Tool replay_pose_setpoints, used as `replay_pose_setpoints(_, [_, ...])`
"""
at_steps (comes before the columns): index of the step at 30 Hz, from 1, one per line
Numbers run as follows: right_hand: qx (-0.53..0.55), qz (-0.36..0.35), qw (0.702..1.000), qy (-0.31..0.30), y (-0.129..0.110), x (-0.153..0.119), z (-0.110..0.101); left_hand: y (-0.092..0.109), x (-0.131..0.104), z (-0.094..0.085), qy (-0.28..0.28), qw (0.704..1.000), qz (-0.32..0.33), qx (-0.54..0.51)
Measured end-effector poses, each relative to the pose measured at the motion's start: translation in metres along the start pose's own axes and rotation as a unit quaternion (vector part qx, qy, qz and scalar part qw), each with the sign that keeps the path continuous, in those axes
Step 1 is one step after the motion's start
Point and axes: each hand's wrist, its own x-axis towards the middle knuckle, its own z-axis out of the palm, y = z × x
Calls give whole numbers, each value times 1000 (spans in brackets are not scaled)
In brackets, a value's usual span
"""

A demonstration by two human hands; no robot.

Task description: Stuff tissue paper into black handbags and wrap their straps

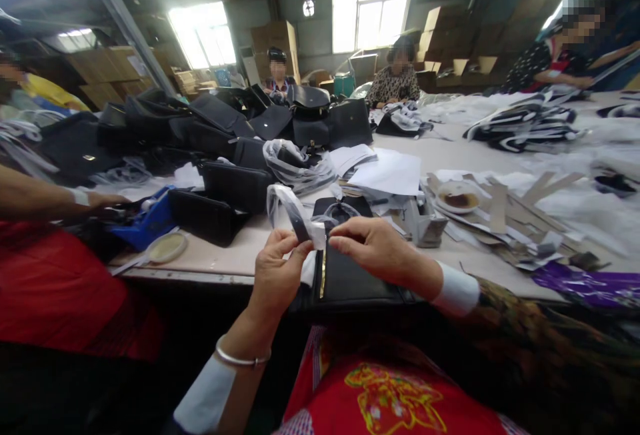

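My left hand (280, 268) pinches a black strap (299, 227) between thumb and fingers. Clear plastic wrap (275, 205) loops around the strap, and a white piece (319, 235) shows at its end. Close by on the right, my right hand (377, 248) has its thumb and fingers drawn together near that white end; whatever is between them is hidden. Beneath both hands a black bag (357, 282) lies at the table's front edge, with a narrow gold strip (323, 274) along its left part. Another plastic-wrapped loop (341, 210) rests on the bag's far end.
Black bags (220, 122) are heaped at the back left. A blue bin (150, 222) and shallow dish (167, 247) stand left, beside a co-worker's hand (107, 203). White papers (385, 170) lie ahead; cardboard strips (497, 208) and a dish of brown paste (457, 196) lie right.
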Motion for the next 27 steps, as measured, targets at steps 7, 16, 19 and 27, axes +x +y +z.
replay_pose_setpoints(7, [240, 173, 954, -37, -6, 0, 21, -1, -25, 21, 28, 987, 122, 100])
replay_pose_setpoints(16, [12, -207, 978, -2, 11, -14, 26, 3, -17, -5, -163, 870, -233, -403])
replay_pose_setpoints(19, [-99, -319, 943, -8, 20, -11, 23, 2, -15, -4, -143, 812, -290, -485])
replay_pose_setpoints(27, [-132, -306, 940, -80, 26, -9, 20, 6, -8, 11, -109, 837, -347, -408])
